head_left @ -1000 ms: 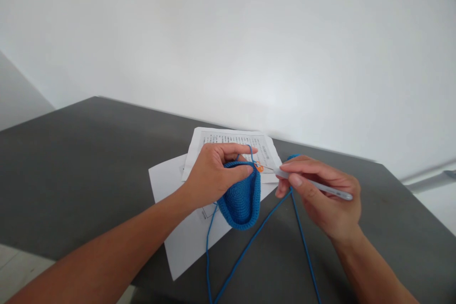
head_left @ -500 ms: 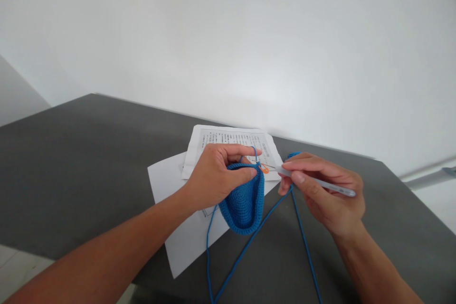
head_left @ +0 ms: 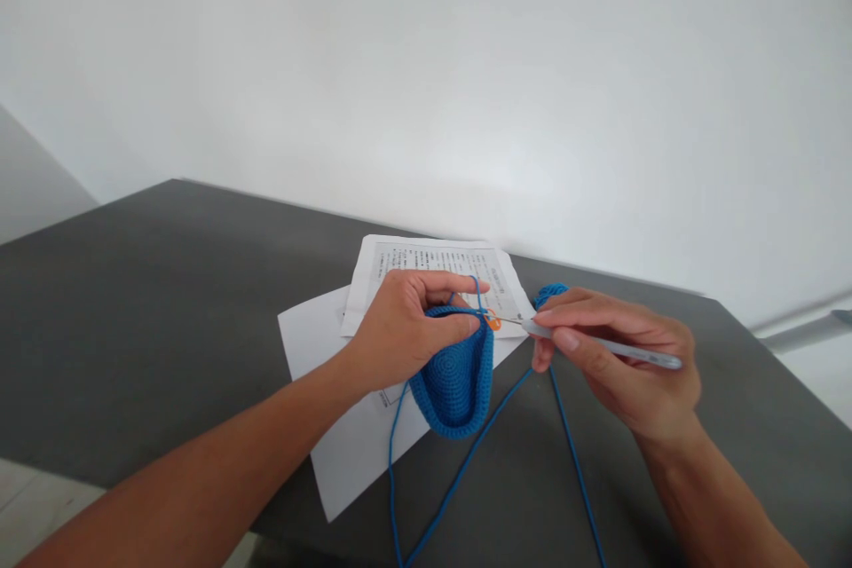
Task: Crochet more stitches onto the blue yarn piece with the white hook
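My left hand (head_left: 406,328) is closed on the rim of a blue crocheted cup-shaped piece (head_left: 454,383), with the yarn looped over its forefinger. A small orange stitch marker (head_left: 493,320) hangs at the rim. My right hand (head_left: 619,364) pinches a grey crochet hook (head_left: 612,348) whose thin tip points left into the rim beside the marker. Blue yarn strands (head_left: 466,470) run from the work down across the table toward me. A blue yarn ball (head_left: 549,291) peeks out behind my right hand.
Two white paper sheets lie under the work: a printed sheet (head_left: 436,271) on top of a plain sheet (head_left: 339,426). The dark grey table (head_left: 153,311) ends at a white wall behind and at an edge on the left.
My right hand has drawn slightly to the right with the hook, showing more of the yarn ball. The left hand and the crocheted piece have barely moved.
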Demonstrator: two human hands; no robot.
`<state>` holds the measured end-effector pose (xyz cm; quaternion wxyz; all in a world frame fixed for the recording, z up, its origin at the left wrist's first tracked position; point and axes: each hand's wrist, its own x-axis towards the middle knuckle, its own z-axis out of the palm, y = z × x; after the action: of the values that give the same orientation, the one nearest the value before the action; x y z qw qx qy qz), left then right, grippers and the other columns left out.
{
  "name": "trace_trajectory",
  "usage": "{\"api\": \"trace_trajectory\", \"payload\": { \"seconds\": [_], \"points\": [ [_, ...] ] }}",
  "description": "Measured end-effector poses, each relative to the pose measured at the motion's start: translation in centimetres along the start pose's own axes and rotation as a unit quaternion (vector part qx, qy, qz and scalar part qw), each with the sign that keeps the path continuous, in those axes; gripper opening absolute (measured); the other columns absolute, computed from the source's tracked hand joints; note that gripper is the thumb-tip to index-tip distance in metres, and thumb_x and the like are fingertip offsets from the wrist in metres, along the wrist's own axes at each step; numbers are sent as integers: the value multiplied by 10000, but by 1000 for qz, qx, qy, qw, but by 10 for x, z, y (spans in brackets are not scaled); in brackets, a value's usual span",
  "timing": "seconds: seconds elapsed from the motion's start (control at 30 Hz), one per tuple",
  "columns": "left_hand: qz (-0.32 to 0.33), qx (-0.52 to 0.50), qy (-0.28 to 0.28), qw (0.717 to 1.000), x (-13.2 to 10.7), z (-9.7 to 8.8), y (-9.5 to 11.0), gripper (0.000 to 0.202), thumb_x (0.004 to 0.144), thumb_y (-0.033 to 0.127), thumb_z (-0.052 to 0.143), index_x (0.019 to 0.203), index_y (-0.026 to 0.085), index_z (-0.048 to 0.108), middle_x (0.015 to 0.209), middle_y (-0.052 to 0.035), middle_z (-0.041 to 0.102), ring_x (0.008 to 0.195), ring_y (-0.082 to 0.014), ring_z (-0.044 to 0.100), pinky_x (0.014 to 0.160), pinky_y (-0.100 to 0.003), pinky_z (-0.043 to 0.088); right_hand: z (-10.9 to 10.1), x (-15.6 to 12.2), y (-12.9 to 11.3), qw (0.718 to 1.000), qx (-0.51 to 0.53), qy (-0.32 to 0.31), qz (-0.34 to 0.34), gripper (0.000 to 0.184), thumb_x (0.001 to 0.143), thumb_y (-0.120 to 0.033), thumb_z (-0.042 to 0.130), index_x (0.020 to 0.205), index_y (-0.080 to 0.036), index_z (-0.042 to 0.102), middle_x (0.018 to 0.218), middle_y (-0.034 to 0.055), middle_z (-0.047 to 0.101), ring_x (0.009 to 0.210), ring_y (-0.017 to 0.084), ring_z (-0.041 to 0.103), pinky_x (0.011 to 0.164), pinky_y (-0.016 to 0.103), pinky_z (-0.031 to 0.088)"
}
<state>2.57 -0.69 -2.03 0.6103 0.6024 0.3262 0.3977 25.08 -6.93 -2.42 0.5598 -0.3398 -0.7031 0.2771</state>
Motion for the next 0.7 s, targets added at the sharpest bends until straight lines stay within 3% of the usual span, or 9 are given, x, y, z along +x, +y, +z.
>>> {"api": "trace_trajectory", "payload": {
  "seconds": [0.4, 0.7],
  "points": [
    [20, 41, 22, 999, 0, 1, 0, 401, 696, 145, 780, 1094, 145, 831, 783, -32, 775, 621, -121, 616, 563, -230, 452, 2, 6, -12, 992, -120, -3, -49, 231, 872, -104, 756, 1017, -261, 845, 730, 43, 769, 619, 196, 710, 506, 320, 569],
    [32, 70, 34, 996, -2, 3, -2, 395, 740, 180, 767, 1127, 113, 814, 785, -49, 786, 576, -110, 581, 548, -239, 438, 3, 7, -17, 981, -173, -20, -84, 327, 856, -59, 751, 1077, -285, 837, 796, 45, 780, 677, 195, 722, 545, 317, 571]
  ]
}}
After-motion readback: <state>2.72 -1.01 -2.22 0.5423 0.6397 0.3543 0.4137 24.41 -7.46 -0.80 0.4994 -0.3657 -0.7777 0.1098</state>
